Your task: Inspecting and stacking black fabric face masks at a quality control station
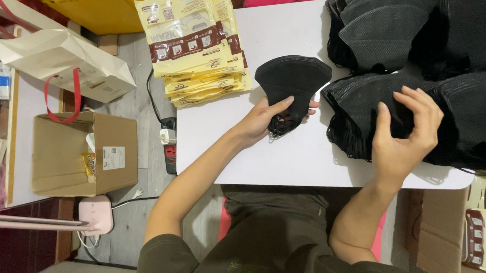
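Observation:
My left hand (268, 117) holds a small stack of folded black face masks (292, 81) by its narrow end, just above the white table (264, 159). My right hand (404, 135) rests on a big pile of black masks (473, 116) at the table's right, fingers curled over the edge of the top masks. More black masks (387, 28) are heaped at the far right corner. A stack of flat yellow mask pouches (195, 44) lies at the table's far left edge.
Left of the table on the floor stand an open cardboard box (84, 154), a white paper bag with red handles (66, 63), a power strip (169, 147) and a pink device (96, 215). Another cardboard box (440, 238) with pouches sits at my right.

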